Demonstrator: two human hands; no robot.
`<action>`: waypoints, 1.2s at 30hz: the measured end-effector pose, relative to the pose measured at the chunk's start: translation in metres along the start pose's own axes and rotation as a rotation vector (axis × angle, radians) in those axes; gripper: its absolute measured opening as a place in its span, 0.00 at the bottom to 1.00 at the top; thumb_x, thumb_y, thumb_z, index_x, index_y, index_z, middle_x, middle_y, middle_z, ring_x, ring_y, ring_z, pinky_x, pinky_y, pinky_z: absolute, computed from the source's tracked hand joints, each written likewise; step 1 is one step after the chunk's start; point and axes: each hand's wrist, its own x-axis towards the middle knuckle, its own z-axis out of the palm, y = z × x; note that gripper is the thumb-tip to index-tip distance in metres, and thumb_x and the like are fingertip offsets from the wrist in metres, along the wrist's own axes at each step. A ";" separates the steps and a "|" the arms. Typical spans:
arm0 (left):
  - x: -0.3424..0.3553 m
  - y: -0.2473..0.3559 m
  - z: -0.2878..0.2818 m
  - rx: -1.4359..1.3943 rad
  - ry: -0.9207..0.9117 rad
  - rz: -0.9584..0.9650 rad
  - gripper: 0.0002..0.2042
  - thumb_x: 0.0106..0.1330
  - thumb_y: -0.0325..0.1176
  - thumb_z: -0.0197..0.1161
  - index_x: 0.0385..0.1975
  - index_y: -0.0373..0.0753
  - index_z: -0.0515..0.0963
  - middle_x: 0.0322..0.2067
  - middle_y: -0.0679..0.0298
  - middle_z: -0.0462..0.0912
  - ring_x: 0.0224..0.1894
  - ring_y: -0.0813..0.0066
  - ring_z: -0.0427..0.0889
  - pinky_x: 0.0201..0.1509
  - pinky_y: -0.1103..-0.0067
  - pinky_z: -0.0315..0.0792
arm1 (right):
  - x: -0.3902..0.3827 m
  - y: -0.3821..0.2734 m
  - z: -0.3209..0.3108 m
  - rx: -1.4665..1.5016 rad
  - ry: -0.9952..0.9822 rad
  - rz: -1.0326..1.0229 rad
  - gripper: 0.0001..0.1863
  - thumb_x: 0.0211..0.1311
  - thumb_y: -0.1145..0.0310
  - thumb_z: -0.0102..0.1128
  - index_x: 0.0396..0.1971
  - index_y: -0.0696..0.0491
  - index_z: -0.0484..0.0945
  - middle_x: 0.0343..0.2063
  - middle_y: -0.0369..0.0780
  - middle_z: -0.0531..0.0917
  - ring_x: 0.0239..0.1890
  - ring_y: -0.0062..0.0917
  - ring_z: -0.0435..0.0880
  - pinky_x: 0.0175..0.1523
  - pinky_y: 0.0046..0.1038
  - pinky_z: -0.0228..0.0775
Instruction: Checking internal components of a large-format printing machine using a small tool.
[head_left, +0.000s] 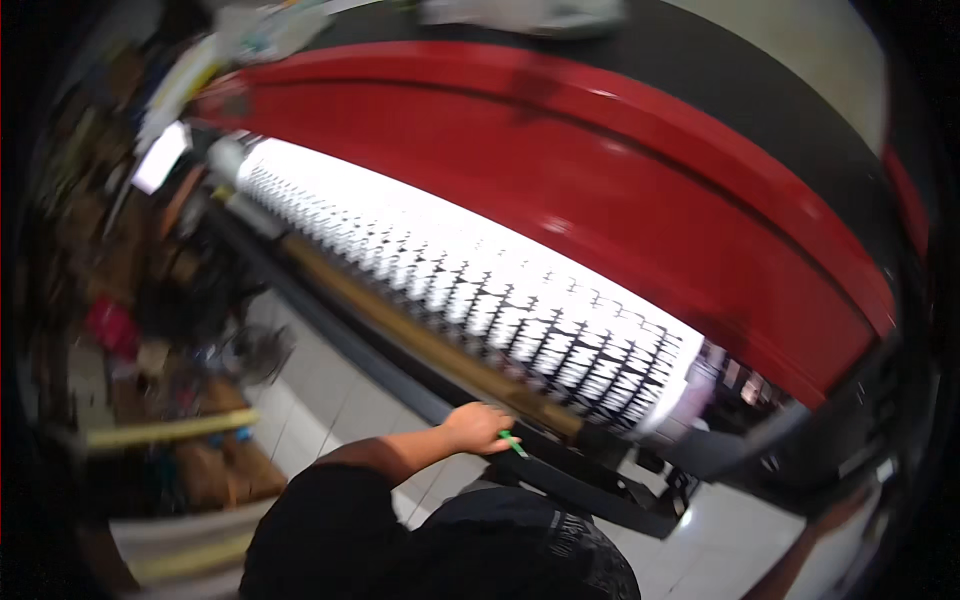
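My left hand [478, 428] is closed around a slim green tool [513, 444] with a pale tip, too small to tell its exact kind. It is at the black bar [400, 385] along the front of a large red and black printing machine [560, 170]. Just beyond lies a wide white sheet [480, 270] printed with rows of black marks, sloping down the machine's front. Between sheet and bar runs a long brown roll [390, 312]. Far to the right, my right hand [843, 512] reaches to the machine's dark end; its fingers are blurred and cannot be made out.
Cluttered shelves with boxes and a yellow-edged board [170, 428] stand on the left, near a fan-like object [258, 352]. A bright white panel [162, 158] is by the machine's far left end. Plastic-wrapped material [525, 14] rests on top. Pale tiles [330, 400] cover the floor.
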 end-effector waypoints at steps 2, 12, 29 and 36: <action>0.020 0.009 -0.012 0.024 -0.099 0.016 0.22 0.68 0.57 0.57 0.29 0.42 0.79 0.28 0.57 0.82 0.35 0.54 0.83 0.39 0.60 0.76 | -0.002 0.011 -0.040 -0.318 -0.342 0.103 0.30 0.73 0.62 0.50 0.70 0.58 0.61 0.68 0.52 0.66 0.72 0.46 0.62 0.76 0.44 0.50; 0.014 0.005 0.002 0.104 -0.026 -0.023 0.19 0.60 0.51 0.66 0.22 0.41 0.76 0.26 0.57 0.80 0.31 0.54 0.81 0.37 0.63 0.75 | 0.084 -0.117 -0.100 0.896 0.006 0.808 0.28 0.77 0.64 0.47 0.71 0.59 0.58 0.67 0.47 0.66 0.67 0.34 0.66 0.72 0.30 0.53; 0.012 0.006 0.001 0.127 -0.030 -0.045 0.18 0.61 0.51 0.65 0.22 0.42 0.77 0.26 0.58 0.81 0.32 0.55 0.82 0.38 0.63 0.75 | 0.084 -0.117 -0.092 0.792 -0.020 0.801 0.30 0.78 0.60 0.45 0.72 0.57 0.56 0.67 0.49 0.66 0.68 0.36 0.66 0.73 0.32 0.53; 0.018 0.005 0.009 0.118 -0.009 -0.022 0.17 0.61 0.50 0.65 0.23 0.41 0.76 0.26 0.58 0.80 0.32 0.55 0.82 0.38 0.63 0.74 | 0.085 -0.107 -0.097 1.180 0.097 0.862 0.28 0.80 0.58 0.37 0.71 0.61 0.58 0.65 0.46 0.69 0.65 0.32 0.68 0.71 0.32 0.55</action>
